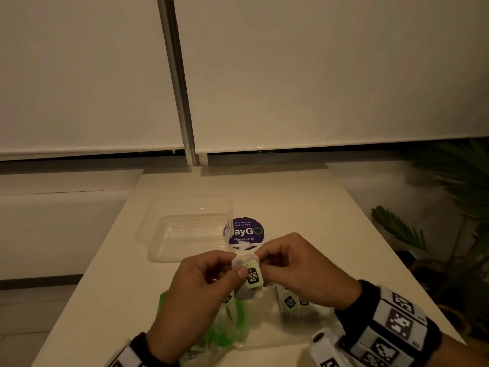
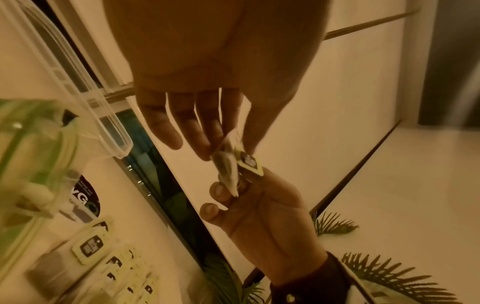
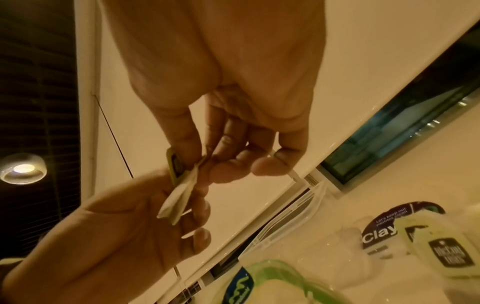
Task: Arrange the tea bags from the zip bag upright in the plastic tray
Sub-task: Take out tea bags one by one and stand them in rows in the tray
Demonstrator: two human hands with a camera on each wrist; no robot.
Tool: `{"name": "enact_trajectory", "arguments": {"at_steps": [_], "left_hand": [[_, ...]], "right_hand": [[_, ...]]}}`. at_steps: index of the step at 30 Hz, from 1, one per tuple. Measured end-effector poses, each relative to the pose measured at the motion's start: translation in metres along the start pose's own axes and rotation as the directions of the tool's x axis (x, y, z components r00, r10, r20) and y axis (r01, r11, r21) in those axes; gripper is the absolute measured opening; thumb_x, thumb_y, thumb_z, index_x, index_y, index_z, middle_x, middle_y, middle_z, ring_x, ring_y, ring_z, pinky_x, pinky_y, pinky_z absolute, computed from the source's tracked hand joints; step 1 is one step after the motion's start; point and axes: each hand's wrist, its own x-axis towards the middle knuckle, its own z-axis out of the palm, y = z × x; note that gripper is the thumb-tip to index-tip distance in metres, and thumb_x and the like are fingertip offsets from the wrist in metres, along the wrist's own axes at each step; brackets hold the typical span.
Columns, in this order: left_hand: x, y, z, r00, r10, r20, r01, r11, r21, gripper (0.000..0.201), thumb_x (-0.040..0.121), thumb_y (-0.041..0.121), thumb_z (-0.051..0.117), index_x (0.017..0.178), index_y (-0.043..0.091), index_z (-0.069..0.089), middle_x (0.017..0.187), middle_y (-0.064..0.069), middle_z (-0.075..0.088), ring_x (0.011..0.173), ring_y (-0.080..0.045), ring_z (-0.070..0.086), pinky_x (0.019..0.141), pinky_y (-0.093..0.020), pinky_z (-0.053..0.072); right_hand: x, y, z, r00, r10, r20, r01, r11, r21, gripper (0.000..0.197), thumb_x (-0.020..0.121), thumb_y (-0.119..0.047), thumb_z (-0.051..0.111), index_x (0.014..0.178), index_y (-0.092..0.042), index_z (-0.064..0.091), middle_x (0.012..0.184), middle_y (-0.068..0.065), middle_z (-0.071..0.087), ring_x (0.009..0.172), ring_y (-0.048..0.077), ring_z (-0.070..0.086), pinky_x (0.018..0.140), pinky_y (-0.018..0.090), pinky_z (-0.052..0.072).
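Head view: left hand (image 1: 203, 284) and right hand (image 1: 296, 268) meet above the table (image 1: 304, 207), both pinching one tea bag (image 1: 244, 276). Its pale green tag (image 1: 253, 276) faces the camera, left thumb on the tag's left edge, right fingertips on the bag's top right corner. Plastic tray (image 1: 156, 234) sits beyond the hands, left of centre, clear, nothing visible in it. Round purple sticker (image 1: 248, 231) lies on the table just beside the tray's right wall. Zip bag (image 1: 227, 327) with green print lies flat under the left hand; more loose tea bags (image 1: 289, 303) lie on the table under the right hand. Potted plant (image 1: 449, 207) stands off the table's right side.

Left wrist view: left hand (image 2: 197, 102) pinches the tea bag (image 2: 227, 168) between thumb and fingertips, tag (image 2: 249, 162) on the thumb side. Right hand (image 2: 259, 209) grips the bag's other end. Tray (image 2: 78, 86) edge, zip bag (image 2: 31, 154) and loose tea bags (image 2: 91, 246) lie at left, blurred.

Right wrist view: right hand (image 3: 233, 102) pinches the top of the tea bag (image 3: 179, 197) between thumb and forefinger. Left hand (image 3: 116, 236) holds it from below, fingers curled round it. Zip bag (image 3: 272, 283), sticker (image 3: 381, 232) and a loose tea bag tag (image 3: 446, 257) show low right.
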Motion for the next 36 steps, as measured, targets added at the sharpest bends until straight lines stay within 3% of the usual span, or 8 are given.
{"name": "enact_trajectory", "arguments": {"at_steps": [3, 5, 8, 12, 16, 24, 30, 36], "left_hand": [[0.005, -0.006, 0.002, 1.0, -0.02, -0.024, 0.02, 1.0, -0.018, 0.008, 0.08, 0.013, 0.075, 0.086, 0.018, 0.078, 0.08, -0.01, 0.075, 0.081, -0.04, 0.068, 0.076, -0.057, 0.054], [0.007, -0.007, 0.004, 0.999, -0.031, -0.023, 0.03, 0.999, -0.018, 0.01, 0.08, 0.01, 0.072, 0.086, 0.016, 0.078, 0.08, -0.011, 0.075, 0.081, -0.04, 0.069, 0.078, -0.054, 0.055], [0.011, -0.009, 0.005, 1.0, -0.028, -0.007, 0.029, 1.0, 0.008, 0.011, 0.082, 0.01, 0.071, 0.088, 0.015, 0.078, 0.08, -0.011, 0.075, 0.081, -0.037, 0.069, 0.078, -0.048, 0.056], [0.02, -0.02, 0.005, 0.997, -0.034, -0.071, 0.04, 0.996, 0.079, 0.017, 0.081, 0.014, 0.073, 0.097, 0.021, 0.076, 0.085, -0.001, 0.076, 0.084, -0.019, 0.071, 0.083, -0.039, 0.057], [0.02, -0.032, -0.01, 0.974, -0.065, -0.215, 0.092, 0.989, 0.114, 0.018, 0.081, 0.015, 0.074, 0.097, 0.024, 0.073, 0.089, 0.008, 0.076, 0.088, -0.002, 0.069, 0.085, -0.027, 0.054], [0.008, -0.038, -0.03, 0.974, -0.052, -0.222, 0.077, 0.991, 0.106, 0.019, 0.083, 0.004, 0.07, 0.081, 0.021, 0.076, 0.085, 0.007, 0.076, 0.083, -0.004, 0.069, 0.076, -0.028, 0.052], [0.01, -0.041, -0.028, 0.974, -0.054, -0.22, 0.077, 0.992, 0.099, 0.018, 0.083, 0.004, 0.069, 0.079, 0.02, 0.076, 0.084, 0.006, 0.075, 0.081, -0.004, 0.068, 0.075, -0.028, 0.052], [0.011, -0.045, -0.028, 0.975, -0.049, -0.218, 0.076, 0.99, 0.118, 0.019, 0.084, 0.006, 0.069, 0.078, 0.022, 0.075, 0.083, 0.008, 0.075, 0.076, -0.004, 0.068, 0.064, -0.018, 0.05]], "right_hand": [[-0.001, -0.005, -0.014, 0.999, 0.043, 0.009, -0.043, 0.999, -0.006, 0.025, 0.085, -0.004, 0.062, 0.106, -0.015, 0.074, 0.098, 0.013, 0.074, 0.094, 0.032, 0.069, 0.088, 0.049, 0.055], [0.001, -0.012, -0.025, 0.999, 0.053, -0.008, -0.054, 0.998, -0.036, 0.023, 0.087, -0.009, 0.065, 0.107, -0.018, 0.073, 0.098, 0.003, 0.074, 0.09, 0.017, 0.068, 0.081, 0.033, 0.054], [0.011, -0.022, -0.03, 0.999, 0.0, 0.048, 0.011, 0.97, -0.244, 0.015, 0.089, -0.022, 0.07, 0.104, -0.02, 0.075, 0.09, -0.004, 0.074, 0.082, 0.01, 0.066, 0.073, 0.019, 0.051], [0.03, -0.015, -0.029, 0.996, 0.045, 0.072, -0.019, 0.942, -0.334, 0.007, 0.087, -0.021, 0.072, 0.091, -0.017, 0.076, 0.075, -0.005, 0.071, 0.069, 0.008, 0.064, 0.071, 0.03, 0.055], [0.052, 0.026, -0.03, 0.972, 0.226, 0.06, -0.168, 0.855, -0.491, 0.008, 0.087, -0.022, 0.072, 0.091, -0.015, 0.074, 0.071, -0.01, 0.066, 0.063, 0.001, 0.057, 0.065, 0.02, 0.049], [0.063, 0.089, -0.022, 0.915, 0.401, -0.055, -0.349, 0.711, -0.61, 0.008, 0.085, -0.02, 0.073, 0.08, -0.025, 0.068, 0.072, -0.013, 0.06, 0.069, 0.002, 0.055, 0.062, 0.015, 0.041], [0.058, 0.096, -0.018, 0.93, 0.327, -0.168, -0.342, 0.601, -0.722, 0.004, 0.086, -0.023, 0.07, 0.09, -0.022, 0.071, 0.076, -0.015, 0.045, 0.08, 0.014, 0.052, 0.07, 0.025, 0.039], [0.056, 0.081, -0.019, 0.942, 0.316, -0.112, -0.276, 0.541, -0.794, 0.023, 0.087, -0.016, 0.064, 0.109, -0.024, 0.065, 0.1, -0.003, 0.048, 0.099, 0.02, 0.054, 0.083, 0.029, 0.041]]}}
